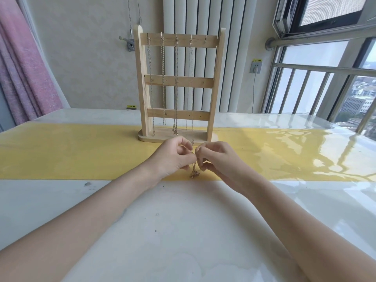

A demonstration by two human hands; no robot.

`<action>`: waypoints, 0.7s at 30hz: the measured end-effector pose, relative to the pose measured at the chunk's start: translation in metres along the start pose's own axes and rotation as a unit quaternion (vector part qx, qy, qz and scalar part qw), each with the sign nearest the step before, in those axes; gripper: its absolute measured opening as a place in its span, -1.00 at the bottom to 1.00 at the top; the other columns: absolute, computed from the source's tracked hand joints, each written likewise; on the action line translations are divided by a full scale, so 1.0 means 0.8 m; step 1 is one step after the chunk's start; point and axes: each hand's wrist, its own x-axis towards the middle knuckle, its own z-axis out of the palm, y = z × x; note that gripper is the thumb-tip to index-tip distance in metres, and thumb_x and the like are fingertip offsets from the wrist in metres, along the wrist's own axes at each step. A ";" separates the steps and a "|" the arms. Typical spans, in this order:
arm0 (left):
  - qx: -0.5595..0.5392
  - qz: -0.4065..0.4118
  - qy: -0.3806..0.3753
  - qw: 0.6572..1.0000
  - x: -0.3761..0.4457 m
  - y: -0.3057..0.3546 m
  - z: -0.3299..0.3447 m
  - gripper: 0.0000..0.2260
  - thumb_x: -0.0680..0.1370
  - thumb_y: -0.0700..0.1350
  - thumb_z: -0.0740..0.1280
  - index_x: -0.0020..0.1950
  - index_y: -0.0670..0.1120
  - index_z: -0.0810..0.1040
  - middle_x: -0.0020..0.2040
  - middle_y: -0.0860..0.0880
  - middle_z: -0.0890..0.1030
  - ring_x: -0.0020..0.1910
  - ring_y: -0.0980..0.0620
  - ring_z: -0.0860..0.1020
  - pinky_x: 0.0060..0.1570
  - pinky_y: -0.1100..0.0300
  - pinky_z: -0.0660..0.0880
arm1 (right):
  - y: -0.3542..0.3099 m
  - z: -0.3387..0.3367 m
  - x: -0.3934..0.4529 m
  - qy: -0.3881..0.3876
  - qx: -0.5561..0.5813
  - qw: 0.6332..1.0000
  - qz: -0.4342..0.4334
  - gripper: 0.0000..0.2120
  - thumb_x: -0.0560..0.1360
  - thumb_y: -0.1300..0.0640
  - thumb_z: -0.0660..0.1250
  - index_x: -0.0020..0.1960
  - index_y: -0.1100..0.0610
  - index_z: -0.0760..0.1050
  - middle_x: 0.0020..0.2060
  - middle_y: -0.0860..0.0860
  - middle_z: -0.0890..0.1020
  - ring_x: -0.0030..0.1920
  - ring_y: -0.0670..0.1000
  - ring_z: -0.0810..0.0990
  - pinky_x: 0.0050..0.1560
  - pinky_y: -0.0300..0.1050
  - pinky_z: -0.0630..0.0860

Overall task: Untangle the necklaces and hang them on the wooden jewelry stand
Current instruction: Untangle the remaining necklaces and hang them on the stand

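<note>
Head view, single frame, logged left to right. Far left I see a pink curtain (pixel 24 64) hanging beside the table (pixel 183 231), whose top is white and glossy, with a yellow strip (pixel 61 151) running across it from side to side. On that strip, near the middle, stands the wooden stand (pixel 179 82), upright, three crossbars, hooks along the top bar. I count four chains on it: the first chain (pixel 150 78) on the leftmost hook, the second chain (pixel 163 78) next, the third chain (pixel 176 88) ending in a small knot or charm just above the base, and the fourth chain (pixel 191 68), very thin, reaching down to the base. The hook furthest right looks bare. Just in front of the base, both hands meet over the yellow strip. The left hand (pixel 175 157) has its fingers curled, thumb and forefinger pinching the top of a loose necklace (pixel 194 169). The right hand (pixel 215 157) pinches the same necklace from the other side, fingertips almost touching those of the left. The necklace hangs down between them, and its bunched lower end rests at the near edge of the yellow strip; I cannot tell whether it is knotted there. Behind the stand is a white radiator (pixel 203 23). Further right, a wall socket (pixel 255 68), then a window railing (pixel 317 88).
</note>
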 end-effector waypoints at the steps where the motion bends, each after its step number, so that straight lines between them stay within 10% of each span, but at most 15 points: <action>1: 0.048 0.020 0.010 0.999 0.000 -0.001 0.000 -0.84 0.46 -0.31 0.33 -0.16 -0.06 0.43 -0.35 0.05 0.56 -0.46 0.14 0.47 -0.17 0.12 0.49 | 0.001 0.001 0.000 0.004 -0.007 1.000 -0.001 -0.73 0.50 0.34 0.22 -0.37 0.19 0.42 -0.34 0.12 0.43 -0.30 0.02 0.38 -0.26 -0.19 0.37; 7: 0.172 0.062 0.053 0.982 0.001 0.008 -0.010 -0.87 0.38 -0.28 0.39 -0.28 -0.05 0.57 -0.49 0.12 0.53 -0.46 0.17 0.56 -0.24 0.21 0.53 | 0.003 0.006 0.001 0.025 -0.009 0.999 -0.016 -0.79 0.51 0.34 0.27 -0.29 0.20 0.47 -0.38 0.07 0.45 -0.36 -0.03 0.38 -0.29 -0.23 0.40; 16: -0.124 -0.059 -0.066 0.988 -0.022 -0.011 -0.027 -0.83 0.57 -0.25 0.24 -0.20 -0.19 0.54 -0.40 0.02 0.47 -0.50 0.18 0.37 -0.46 0.35 0.42 | 0.001 0.019 0.000 -0.032 0.023 0.999 -0.027 -0.77 0.49 0.41 0.27 -0.28 0.18 0.46 -0.34 0.06 0.51 -0.28 0.05 0.42 -0.22 -0.22 0.39; 21: -0.041 -0.029 -0.070 0.996 -0.023 -0.022 -0.029 -0.83 0.55 -0.26 0.29 -0.26 -0.17 0.50 -0.44 0.06 0.47 -0.51 0.17 0.36 -0.48 0.34 0.37 | 0.005 0.020 0.001 -0.072 0.130 0.988 0.037 -0.80 0.50 0.45 0.24 -0.18 0.18 0.42 -0.39 0.07 0.47 -0.37 0.00 0.37 -0.26 -0.19 0.36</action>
